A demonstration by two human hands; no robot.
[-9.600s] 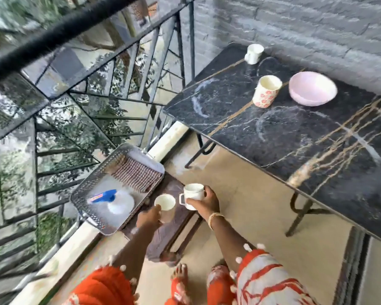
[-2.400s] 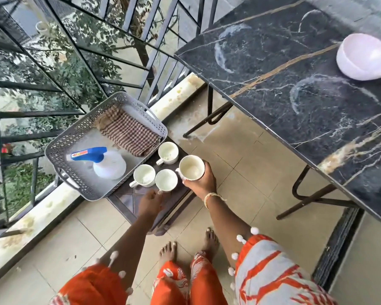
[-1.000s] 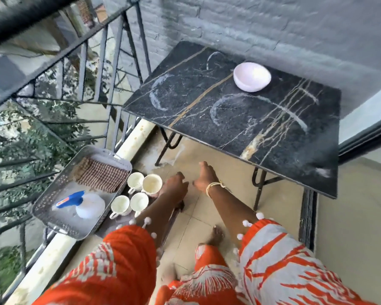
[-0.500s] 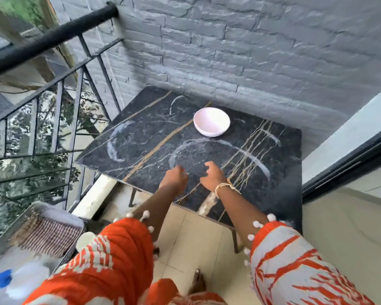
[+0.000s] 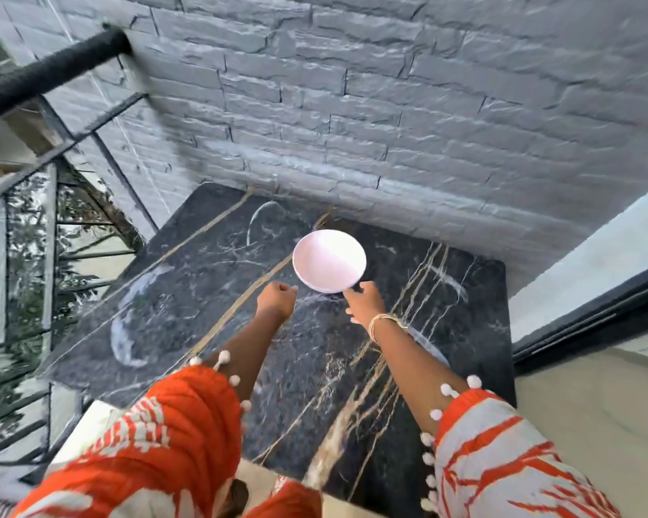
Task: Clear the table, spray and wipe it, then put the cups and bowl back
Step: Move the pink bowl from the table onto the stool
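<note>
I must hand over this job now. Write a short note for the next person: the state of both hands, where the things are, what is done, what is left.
Right hand: grips the near rim of the pink bowl, which looks tilted.
Left hand: fingers curled, holding nothing, just left of the bowl.
Table: the bowl is the only dish over it; white smears remain.
Done: no cups remain on the table.
Left: take the bowl away, spray and wipe the table, put cups and bowl back.
</note>
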